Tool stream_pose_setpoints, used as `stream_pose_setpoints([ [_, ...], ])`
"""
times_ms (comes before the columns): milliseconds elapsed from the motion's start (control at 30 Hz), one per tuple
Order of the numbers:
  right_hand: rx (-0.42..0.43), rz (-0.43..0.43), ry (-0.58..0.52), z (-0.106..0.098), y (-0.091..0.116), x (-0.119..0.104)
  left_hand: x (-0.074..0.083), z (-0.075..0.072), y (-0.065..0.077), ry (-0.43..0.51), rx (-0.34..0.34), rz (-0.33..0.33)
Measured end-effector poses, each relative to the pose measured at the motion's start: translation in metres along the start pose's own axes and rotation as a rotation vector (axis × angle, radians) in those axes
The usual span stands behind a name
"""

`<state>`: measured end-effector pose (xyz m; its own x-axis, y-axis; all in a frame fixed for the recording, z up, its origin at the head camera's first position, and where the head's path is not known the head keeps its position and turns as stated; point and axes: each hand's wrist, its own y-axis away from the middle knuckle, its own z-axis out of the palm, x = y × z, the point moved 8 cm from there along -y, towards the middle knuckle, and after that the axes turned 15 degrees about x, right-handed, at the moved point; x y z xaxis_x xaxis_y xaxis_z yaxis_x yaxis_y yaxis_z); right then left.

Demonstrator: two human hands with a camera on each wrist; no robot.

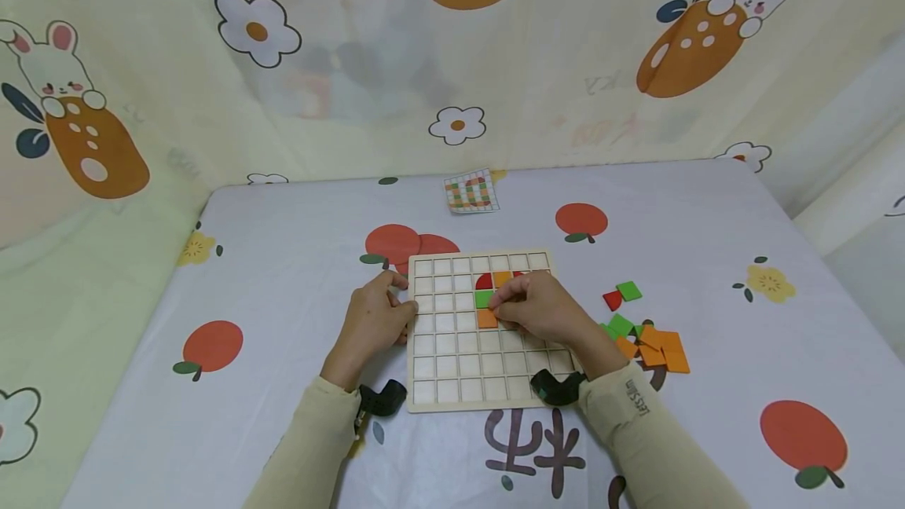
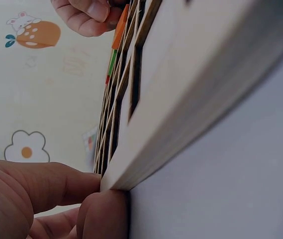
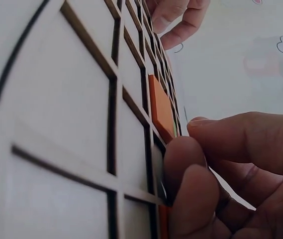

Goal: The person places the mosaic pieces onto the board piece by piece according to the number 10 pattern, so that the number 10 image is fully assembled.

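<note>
A square wooden grid board (image 1: 444, 368) lies on the table. My left hand (image 1: 373, 319) holds its left edge; in the left wrist view, the thumb and finger (image 2: 104, 214) pinch the frame. Over the upper right cells, my right hand (image 1: 540, 309) has its fingers curled and its fingertips low against the board. Whether a tile is between those fingertips is hidden. Beside them lie a green tile (image 1: 484, 299) and an orange tile (image 1: 488, 319). Above are a red rounded tile (image 1: 484, 281) and another orange tile (image 1: 502, 279). In the right wrist view, an orange tile (image 3: 161, 109) sits slightly raised.
Loose orange tiles (image 1: 665, 348) and green tiles (image 1: 621, 325) are heaped right of the board. A red piece (image 1: 612, 301) and a green square (image 1: 628, 291) lie just behind the heap. A small patterned card (image 1: 471, 192) rests at the table's back edge.
</note>
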<state>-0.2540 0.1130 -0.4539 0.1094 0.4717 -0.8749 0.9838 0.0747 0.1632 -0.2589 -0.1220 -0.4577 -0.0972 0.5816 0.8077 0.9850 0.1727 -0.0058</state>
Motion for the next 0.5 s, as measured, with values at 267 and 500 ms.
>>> stream_pose_setpoints([
  [267, 0.029, -0.013, -0.018, -0.004, 0.001, 0.004, -0.001, 0.000, 0.000, 0.004, -0.002, -0.001],
  [500, 0.114, 0.011, -0.117, -0.038, 0.007, 0.014, -0.002, 0.000, 0.000, 0.003, -0.005, 0.002],
])
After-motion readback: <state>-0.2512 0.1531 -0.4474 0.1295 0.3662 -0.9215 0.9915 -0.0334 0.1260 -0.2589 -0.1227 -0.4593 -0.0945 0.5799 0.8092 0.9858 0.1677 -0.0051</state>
